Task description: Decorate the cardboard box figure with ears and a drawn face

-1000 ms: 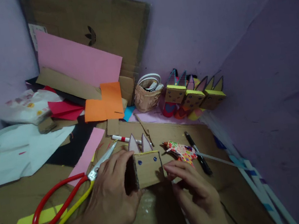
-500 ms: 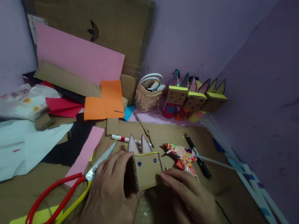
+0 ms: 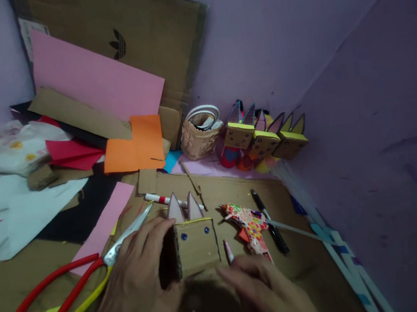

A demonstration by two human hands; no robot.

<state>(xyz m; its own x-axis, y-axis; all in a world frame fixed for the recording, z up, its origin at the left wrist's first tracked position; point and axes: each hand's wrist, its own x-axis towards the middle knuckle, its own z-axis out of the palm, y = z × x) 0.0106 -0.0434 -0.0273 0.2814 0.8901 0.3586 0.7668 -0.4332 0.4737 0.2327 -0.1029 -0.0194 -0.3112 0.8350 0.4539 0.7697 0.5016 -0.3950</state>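
Note:
My left hand (image 3: pixel 134 289) grips the left side of a small cardboard box (image 3: pixel 197 247) that has two pointed ears and two blue dot eyes. The box stands on a cardboard sheet (image 3: pixel 233 189). My right hand (image 3: pixel 264 295) is closed around a thin pen (image 3: pixel 228 252), whose pale tip points up just right of the box's lower corner. A patterned glue gun (image 3: pixel 249 223) lies right of the pen tip, and a black marker (image 3: pixel 270 222) lies beside it.
Red-and-yellow-handled scissors (image 3: pixel 56 296) lie left of my left hand. A red-and-white pen (image 3: pixel 158 199) lies behind the box. A woven basket (image 3: pixel 199 136) and three finished eared boxes (image 3: pixel 265 139) stand by the purple wall. Coloured papers (image 3: pixel 133 146) pile up at the left.
My right hand has left the box's lower right corner and drawn back toward me; a pen tip now shows above its fingers. My left hand keeps hold of the box.

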